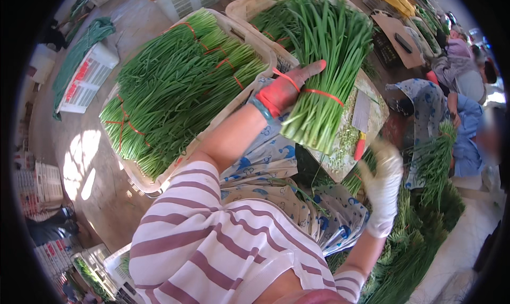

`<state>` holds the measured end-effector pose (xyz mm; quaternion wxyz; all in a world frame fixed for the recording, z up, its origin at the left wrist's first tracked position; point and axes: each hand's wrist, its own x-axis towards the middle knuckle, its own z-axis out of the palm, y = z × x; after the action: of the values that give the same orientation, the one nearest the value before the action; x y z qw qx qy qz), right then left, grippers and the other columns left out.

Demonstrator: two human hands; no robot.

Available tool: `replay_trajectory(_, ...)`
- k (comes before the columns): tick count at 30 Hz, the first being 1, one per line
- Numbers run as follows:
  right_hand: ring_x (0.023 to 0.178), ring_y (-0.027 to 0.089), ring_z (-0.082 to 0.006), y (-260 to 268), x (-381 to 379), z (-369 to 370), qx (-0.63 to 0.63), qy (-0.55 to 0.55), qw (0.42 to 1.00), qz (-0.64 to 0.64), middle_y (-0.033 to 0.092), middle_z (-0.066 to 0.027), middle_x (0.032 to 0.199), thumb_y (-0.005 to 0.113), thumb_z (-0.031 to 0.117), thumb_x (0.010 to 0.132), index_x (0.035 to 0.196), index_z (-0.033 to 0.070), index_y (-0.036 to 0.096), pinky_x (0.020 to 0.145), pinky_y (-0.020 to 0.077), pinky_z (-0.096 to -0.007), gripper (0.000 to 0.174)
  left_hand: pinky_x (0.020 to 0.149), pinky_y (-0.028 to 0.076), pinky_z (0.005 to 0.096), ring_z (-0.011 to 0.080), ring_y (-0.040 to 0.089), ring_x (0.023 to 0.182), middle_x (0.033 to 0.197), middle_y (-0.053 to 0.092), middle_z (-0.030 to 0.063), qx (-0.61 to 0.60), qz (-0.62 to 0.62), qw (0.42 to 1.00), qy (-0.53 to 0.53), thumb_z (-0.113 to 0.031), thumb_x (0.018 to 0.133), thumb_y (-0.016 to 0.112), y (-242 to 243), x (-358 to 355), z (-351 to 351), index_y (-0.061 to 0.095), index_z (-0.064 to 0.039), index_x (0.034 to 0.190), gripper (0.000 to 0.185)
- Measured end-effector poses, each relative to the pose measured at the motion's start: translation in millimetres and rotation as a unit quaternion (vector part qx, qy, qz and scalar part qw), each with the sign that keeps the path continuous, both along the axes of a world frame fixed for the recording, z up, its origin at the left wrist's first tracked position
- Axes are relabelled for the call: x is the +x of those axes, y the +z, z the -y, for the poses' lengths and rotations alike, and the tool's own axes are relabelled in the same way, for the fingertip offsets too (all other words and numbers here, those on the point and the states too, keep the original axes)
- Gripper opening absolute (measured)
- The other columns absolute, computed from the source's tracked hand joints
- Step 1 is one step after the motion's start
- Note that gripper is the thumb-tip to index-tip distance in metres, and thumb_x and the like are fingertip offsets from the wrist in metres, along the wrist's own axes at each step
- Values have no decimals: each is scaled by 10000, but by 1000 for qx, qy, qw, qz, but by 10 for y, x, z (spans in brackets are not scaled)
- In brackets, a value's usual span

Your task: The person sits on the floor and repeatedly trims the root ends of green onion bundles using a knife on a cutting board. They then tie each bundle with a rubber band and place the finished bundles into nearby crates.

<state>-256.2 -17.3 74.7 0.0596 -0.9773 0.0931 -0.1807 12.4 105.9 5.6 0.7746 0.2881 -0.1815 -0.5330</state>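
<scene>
My left hand (285, 88), in a red and dark glove with a red band round it, holds a thick bunch of green leafy stalks (322, 100), likely garlic chives, tied with a red band. The pale cut ends point towards me. Below and right of the bunch lies a cutting board (338, 164) strewn with green trimmings. A cleaver (361, 112) with a red and yellow handle rests on it. My right hand (382, 180), in a whitish glove, is raised near the handle, fingers apart and slightly blurred, holding nothing.
A plastic crate (215, 132) of banded bunches stands at left, another crate (243, 9) behind the held bunch. More bunches (402, 260) lie on the floor at lower right. A co-worker in blue (470, 132) holds a bunch at right. A white crate (89, 80) with green cloth stands far left.
</scene>
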Motion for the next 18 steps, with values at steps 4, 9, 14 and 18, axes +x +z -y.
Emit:
replay_trajectory(4, 1486, 274, -349, 468, 485, 31, -223, -6, 972, -67, 317, -147, 1594, 926, 261, 482, 1568, 175, 291, 1195, 218, -565, 1261, 1048, 472, 346, 199, 627, 1164, 1422, 565, 102, -20, 79, 983, -163, -573, 952, 591, 78, 120, 108, 378, -37, 1511, 804)
replay_trajectory(9, 1391, 391, -373, 415, 612, -57, -106, 137, 980, -101, 415, -123, 1523, 945, 307, 432, 1534, 153, 336, 1183, 202, -596, 1268, 980, 489, 369, 194, 611, 1127, 1337, 572, 128, 97, 65, 959, -259, -771, 864, 535, 187, -67, 40, 225, -132, 1591, 1017)
replay_trajectory(14, 1202, 595, -256, -58, 200, 91, 431, 34, 901, -42, 607, -157, 1308, 993, 293, 497, 1394, -15, 457, 1049, 460, -414, 1090, 1034, 489, 387, 228, 595, 1200, 1451, 512, 124, -132, 22, 962, -239, -338, 1026, 566, -732, -156, -200, 306, -63, 1549, 645)
replay_trajectory(18, 956, 659, -181, -200, 290, 163, 481, -17, 876, -23, 660, -139, 1220, 982, 178, 568, 1392, -55, 433, 858, 556, -331, 1017, 1169, 320, 385, 249, 420, 1398, 1511, 421, 171, -27, 291, 956, 1, -583, 986, 529, -698, -264, -386, 156, -20, 1588, 905)
